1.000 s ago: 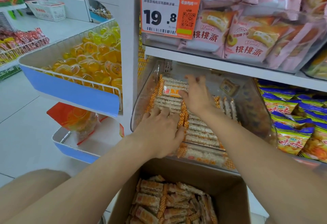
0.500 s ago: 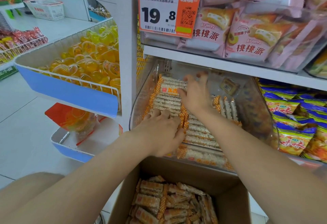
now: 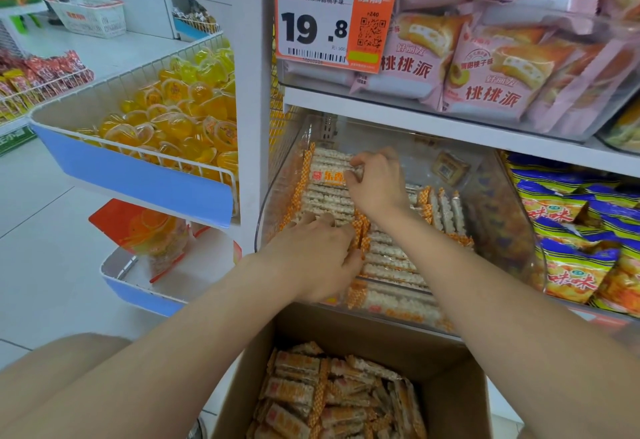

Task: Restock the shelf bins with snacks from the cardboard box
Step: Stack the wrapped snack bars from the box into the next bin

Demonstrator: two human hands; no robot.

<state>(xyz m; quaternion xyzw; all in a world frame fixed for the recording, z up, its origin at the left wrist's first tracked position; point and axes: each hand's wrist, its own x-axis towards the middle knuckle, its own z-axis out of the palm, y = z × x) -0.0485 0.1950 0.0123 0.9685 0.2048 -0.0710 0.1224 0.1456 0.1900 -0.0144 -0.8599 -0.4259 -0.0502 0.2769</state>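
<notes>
Right grip on rear snack pack

At front, bottom: cardboard box, loose snack packs inside. Directly behind and above it, on the lower shelf: clear bin, shelved packs in rows inside. Left hand on the front-left rows; right hand farther back, on the rear-left row. Right of bin: chip bags. Above: pie bags. Left: wire basket of jelly cups.
</notes>
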